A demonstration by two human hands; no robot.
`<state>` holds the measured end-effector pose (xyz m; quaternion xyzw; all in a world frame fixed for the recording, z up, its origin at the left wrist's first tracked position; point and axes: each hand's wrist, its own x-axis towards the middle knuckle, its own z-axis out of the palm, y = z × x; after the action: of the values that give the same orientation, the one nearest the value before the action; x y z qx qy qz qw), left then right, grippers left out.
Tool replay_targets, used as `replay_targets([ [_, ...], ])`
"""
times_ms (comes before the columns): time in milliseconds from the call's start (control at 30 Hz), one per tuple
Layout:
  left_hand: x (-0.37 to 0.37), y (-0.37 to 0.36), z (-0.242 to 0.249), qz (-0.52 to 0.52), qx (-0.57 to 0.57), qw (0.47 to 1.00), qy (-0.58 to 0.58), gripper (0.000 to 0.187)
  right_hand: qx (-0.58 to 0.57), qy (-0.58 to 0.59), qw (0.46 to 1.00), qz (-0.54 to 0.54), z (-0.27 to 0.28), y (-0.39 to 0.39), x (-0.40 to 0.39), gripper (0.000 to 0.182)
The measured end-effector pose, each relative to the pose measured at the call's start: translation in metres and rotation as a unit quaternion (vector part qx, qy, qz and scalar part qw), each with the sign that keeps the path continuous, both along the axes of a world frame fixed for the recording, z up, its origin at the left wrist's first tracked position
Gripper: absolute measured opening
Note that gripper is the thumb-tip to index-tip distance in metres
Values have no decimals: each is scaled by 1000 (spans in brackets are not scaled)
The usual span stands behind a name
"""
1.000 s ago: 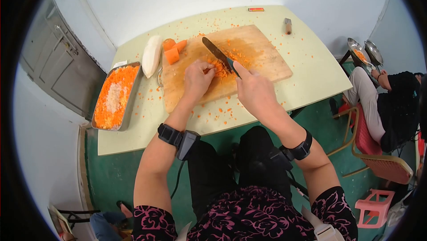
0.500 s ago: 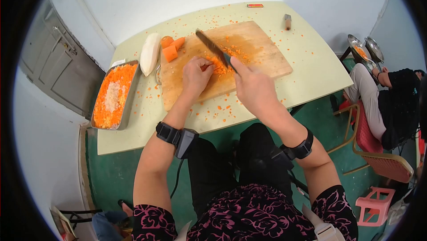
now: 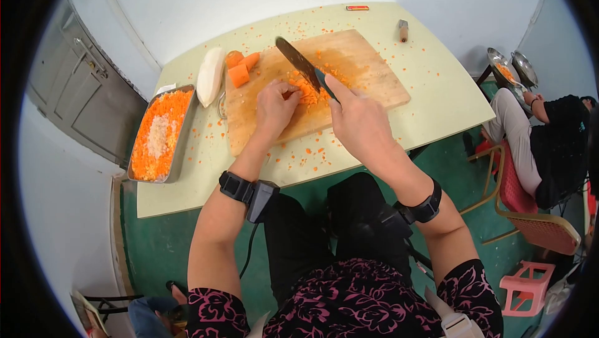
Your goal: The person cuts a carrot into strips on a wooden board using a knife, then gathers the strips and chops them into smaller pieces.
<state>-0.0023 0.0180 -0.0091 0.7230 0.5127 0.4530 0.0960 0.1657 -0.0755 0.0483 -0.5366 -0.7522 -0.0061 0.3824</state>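
In my right hand [image 3: 360, 115] is a kitchen knife [image 3: 297, 62], gripped by its dark green handle, its blade pointing to the far left above the board. Curled fingers of my left hand [image 3: 276, 108] rest on the wooden cutting board [image 3: 374, 79], holding carrot strips [image 3: 307, 93] beside the blade; the fingertips are partly hidden. Chopped carrot bits lie scattered around both hands. Larger carrot chunks [image 3: 238, 76] sit at the board's upper left corner, and a peeled white radish [image 3: 211, 76] lies left of them.
A metal tray [image 3: 181, 144] of chopped carrot with a pale heap stands on the left of the table [image 3: 437, 107]. A peeler-like tool [image 3: 404, 31] and a small red packet [image 3: 357, 8] lie at the back. At right, a seated person [image 3: 555, 144] is near metal bowls [image 3: 499, 60].
The knife has shifted slightly and its blade has turned a little, with my right hand moving slightly toward me. My left hand stays nearly in place.
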Motion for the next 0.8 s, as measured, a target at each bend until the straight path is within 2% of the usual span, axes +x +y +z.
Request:
replay_targets([
  [33,1,0,0,4,-25,1000,-15,13,10,2,1000,10,4,-3,-1,41],
  [233,2,-5,3,4,28,1000,-5,11,-5,-69,998,-6,-19,6,-4,48],
  [333,2,-4,5,-12,29,1000,4,11,-29,-53,998,1,-18,10,-2,41],
  [533,0,-1,-2,-13,16,1000,-23,11,-61,-122,990,-18,-16,27,-6,46],
  [633,-4,-1,-1,-38,35,999,-6,12,-75,-78,994,-15,-6,22,1,45],
  [733,1,3,-10,-31,-61,984,-162,12,-29,-72,997,4,-2,10,7,48],
  [800,-1,4,-10,-27,-66,989,-128,12,-15,-70,997,4,-3,2,9,46],
])
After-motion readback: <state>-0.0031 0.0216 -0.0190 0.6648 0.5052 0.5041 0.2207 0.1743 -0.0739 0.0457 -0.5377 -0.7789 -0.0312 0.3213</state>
